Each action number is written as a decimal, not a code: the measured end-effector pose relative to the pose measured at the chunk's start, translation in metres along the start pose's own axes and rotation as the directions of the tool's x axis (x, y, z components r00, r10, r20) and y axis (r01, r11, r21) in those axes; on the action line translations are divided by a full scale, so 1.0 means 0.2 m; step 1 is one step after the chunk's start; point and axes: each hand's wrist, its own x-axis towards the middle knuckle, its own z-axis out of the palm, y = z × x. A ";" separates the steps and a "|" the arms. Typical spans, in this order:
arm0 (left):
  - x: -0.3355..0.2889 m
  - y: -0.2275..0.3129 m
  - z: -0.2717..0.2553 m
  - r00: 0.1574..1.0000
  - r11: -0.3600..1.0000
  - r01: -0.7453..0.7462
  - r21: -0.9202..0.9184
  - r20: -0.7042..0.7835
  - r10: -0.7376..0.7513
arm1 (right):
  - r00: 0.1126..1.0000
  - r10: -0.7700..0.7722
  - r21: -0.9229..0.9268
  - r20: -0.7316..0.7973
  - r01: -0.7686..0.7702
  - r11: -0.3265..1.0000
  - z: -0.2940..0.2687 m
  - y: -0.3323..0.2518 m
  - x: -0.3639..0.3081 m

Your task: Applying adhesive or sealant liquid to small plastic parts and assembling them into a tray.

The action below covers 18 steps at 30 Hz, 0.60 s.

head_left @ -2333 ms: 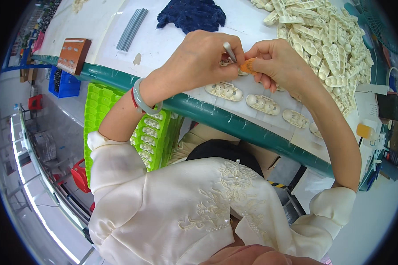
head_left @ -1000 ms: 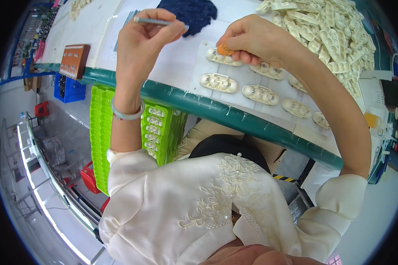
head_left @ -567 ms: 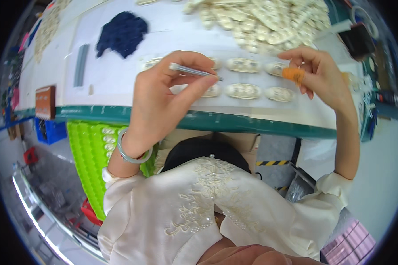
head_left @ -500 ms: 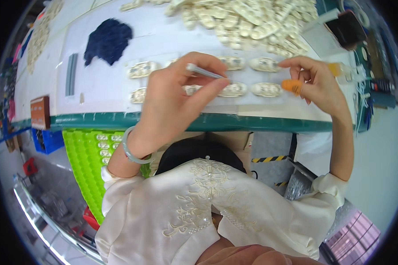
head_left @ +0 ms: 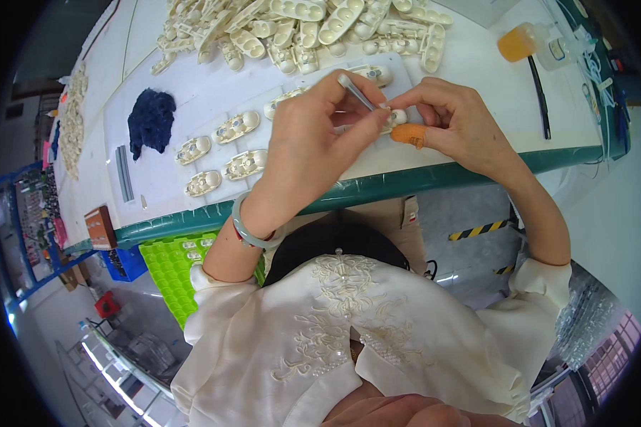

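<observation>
My left hand [head_left: 313, 132] is closed around a slim grey rod-like tool [head_left: 356, 91], whose lower tip is hidden by the fingers. It points down at a small oblong cream plastic part [head_left: 397, 118]. The index finger and thumb of my right hand [head_left: 452, 121] grip that part's right end; an orange finger cot [head_left: 408, 134] covers the thumb. More cream parts, with small metal pieces inside, lie in two rows to the left, such as one cream part [head_left: 245, 164] in the near row. My left hand covers some of the rows.
A heap of cream parts [head_left: 285, 32] lies at the back. Dark blue putty-like material [head_left: 152, 122] and grey strips [head_left: 124, 173] are at left. At right are a bottle of amber liquid [head_left: 518, 43] and a black pen-like stick [head_left: 539, 96]. A green tray [head_left: 174, 274] sits below the table edge.
The view has shifted. My right hand has come in close beside my left, and its finger and thumb are now on a cream part. The left hand still holds the grey tool.
</observation>
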 end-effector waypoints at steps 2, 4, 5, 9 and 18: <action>0.01 -0.01 -0.01 1.000 0.999 0.020 -0.048 0.003 -0.020 | 1.000 -0.001 0.025 -0.010 0.001 1.000 0.01 0.01 0.00; 0.02 -0.02 -0.01 0.999 0.994 0.038 -0.101 0.003 -0.037 | 1.000 -0.002 0.043 -0.017 0.003 0.999 0.01 0.01 0.00; 0.02 -0.03 -0.01 1.000 0.993 0.023 -0.116 -0.002 -0.024 | 1.000 -0.002 0.056 -0.016 0.002 0.998 0.01 0.01 0.00; 0.02 -0.04 0.01 0.996 0.998 -0.060 -0.015 -0.062 0.059 | 1.000 -0.012 0.066 -0.024 0.014 0.998 0.01 0.02 0.00; 0.02 -0.08 0.05 0.953 0.939 -0.251 0.237 -0.113 0.283 | 0.954 0.203 0.406 0.221 -0.279 0.870 -0.02 -0.07 0.06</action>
